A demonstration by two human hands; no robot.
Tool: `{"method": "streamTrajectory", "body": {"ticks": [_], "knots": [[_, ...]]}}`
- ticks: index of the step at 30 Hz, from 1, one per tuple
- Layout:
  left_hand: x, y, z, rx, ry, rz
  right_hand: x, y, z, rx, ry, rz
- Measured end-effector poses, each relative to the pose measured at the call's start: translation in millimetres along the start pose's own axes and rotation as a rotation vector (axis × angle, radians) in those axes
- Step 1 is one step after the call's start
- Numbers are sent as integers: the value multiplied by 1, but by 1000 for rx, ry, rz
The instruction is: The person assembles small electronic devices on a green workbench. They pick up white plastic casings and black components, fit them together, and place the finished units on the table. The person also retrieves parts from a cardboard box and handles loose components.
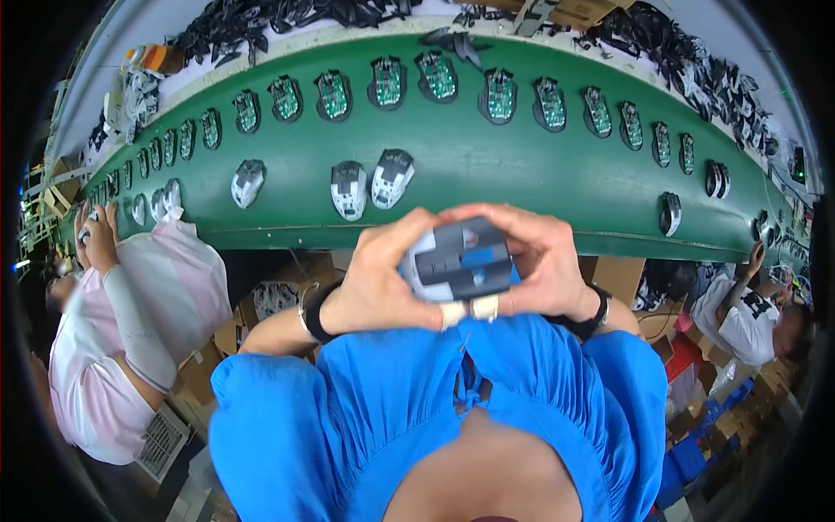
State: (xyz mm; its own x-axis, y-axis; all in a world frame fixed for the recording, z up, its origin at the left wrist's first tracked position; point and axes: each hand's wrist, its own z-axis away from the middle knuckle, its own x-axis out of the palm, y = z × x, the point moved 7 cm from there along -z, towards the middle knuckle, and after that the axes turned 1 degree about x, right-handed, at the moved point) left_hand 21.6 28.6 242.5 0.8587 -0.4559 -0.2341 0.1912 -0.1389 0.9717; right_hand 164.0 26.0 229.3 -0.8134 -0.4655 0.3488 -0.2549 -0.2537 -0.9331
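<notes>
Between my two hands, just short of the green table's near edge, is a computer mouse shell (448, 265), light grey at one end and dark grey at the other. My left hand (376, 271) grips its left side. Curled around its right and far sides is my right hand (550, 268). Both thumbs wear pale coverings and nearly meet at the near edge of the shell. Beyond my left hand lie two grey-and-white mouse shells (350, 191), side by side. Farther back runs a row of black mouse bases (387, 83) with green circuit boards.
The green work surface (522, 187) curves across the view. Another shell (249, 184) lies left, and a dark mouse (670, 214) right. Black parts (252, 26) are heaped along the far ledge. One co-worker (130, 339) sits left, another (739, 317) right. Cardboard boxes (619, 283) stand below.
</notes>
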Motion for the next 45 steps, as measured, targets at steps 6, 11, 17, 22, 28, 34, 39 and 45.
{"method": "streamTrajectory", "body": {"ticks": [6,11,17,22,28,34,39,45], "knots": [[3,-71,-30,-73,-169,-4,-33,35,-22,-118,172,106],[-3,-119,-30,-442,5,1032,-31,-6,-42,-481,235,950],[12,-184,-6,-784,265,1385,13,40,-85,-371,-276,974],[-28,-195,-4,-563,418,1341,-38,54,-185,-382,-282,1053],[-65,-210,-25,-542,551,1189,-192,110,-400,-101,443,1244],[-94,-217,-40,-570,627,1227,-218,155,-447,-50,705,1200],[-95,-220,-40,-607,639,1219,-190,124,-379,-128,489,459],[-77,-222,-31,-522,574,1117,-156,167,-197,371,100,525]]}}
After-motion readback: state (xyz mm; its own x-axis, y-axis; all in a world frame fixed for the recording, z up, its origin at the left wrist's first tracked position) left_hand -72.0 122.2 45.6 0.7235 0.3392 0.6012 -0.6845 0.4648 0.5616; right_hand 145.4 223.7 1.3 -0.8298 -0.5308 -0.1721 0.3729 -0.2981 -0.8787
